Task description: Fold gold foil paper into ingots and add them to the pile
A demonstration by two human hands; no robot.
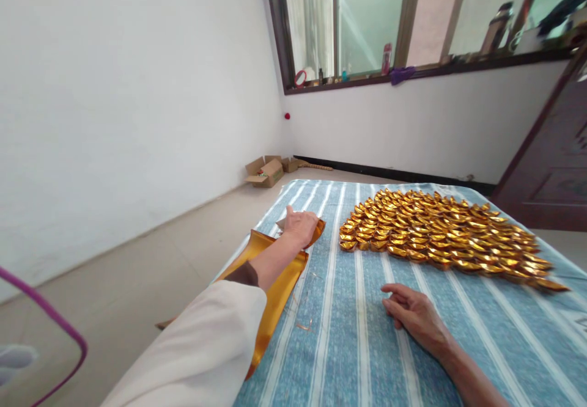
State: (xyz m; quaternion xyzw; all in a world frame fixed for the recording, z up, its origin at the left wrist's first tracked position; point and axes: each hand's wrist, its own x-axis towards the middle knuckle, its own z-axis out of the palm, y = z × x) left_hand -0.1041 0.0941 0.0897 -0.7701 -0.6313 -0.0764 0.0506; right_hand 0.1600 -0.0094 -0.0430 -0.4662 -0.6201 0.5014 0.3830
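My left hand (300, 225) reaches out over a stack of gold foil sheets (275, 291) at the left edge of the bed and grips a sheet of gold paper (317, 231) at its far end. My right hand (415, 314) rests flat on the blue striped cloth (348, 333), fingers loosely apart and holding nothing. Beyond it lie several rows of folded gold paper ingots (440, 236), packed close together.
A bare white wall runs along the left, with pale floor below. An opened cardboard box (265, 172) sits in the far corner. A window sill (413, 72) carries bottles and small items. A dark wooden door (550, 162) stands at right. A purple bar (50, 315) crosses the lower left.
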